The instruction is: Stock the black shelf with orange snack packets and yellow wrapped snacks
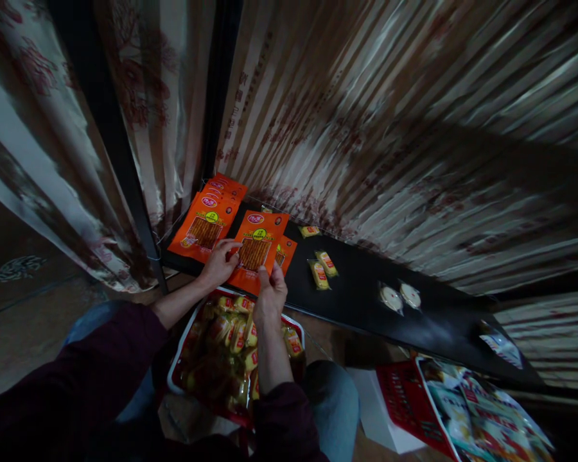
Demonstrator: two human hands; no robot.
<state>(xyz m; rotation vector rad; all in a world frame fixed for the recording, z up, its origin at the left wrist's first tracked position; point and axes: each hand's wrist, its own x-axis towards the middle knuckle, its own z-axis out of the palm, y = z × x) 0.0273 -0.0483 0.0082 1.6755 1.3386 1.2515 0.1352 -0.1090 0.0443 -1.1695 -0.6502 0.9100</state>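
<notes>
My left hand (218,262) grips the left edge of an orange snack packet (259,247), thumb and fingers closed on it. My right hand (270,293) pinches the same packet at its bottom edge. The packet lies over the front of a black shelf (361,292). A stack of matching orange packets (208,221) sits at the shelf's left end. Another orange packet (286,250) peeks out from behind the held one. Under my wrists, on my lap, a large red-rimmed bag of yellow wrapped snacks (226,359) lies flat.
Small yellow wrapped snacks (322,268) and two round pale packets (399,297) lie along the shelf. A white packet (503,346) sits at its right end. Red and white bags (462,410) are at lower right. Patterned curtains (390,128) hang behind the shelf.
</notes>
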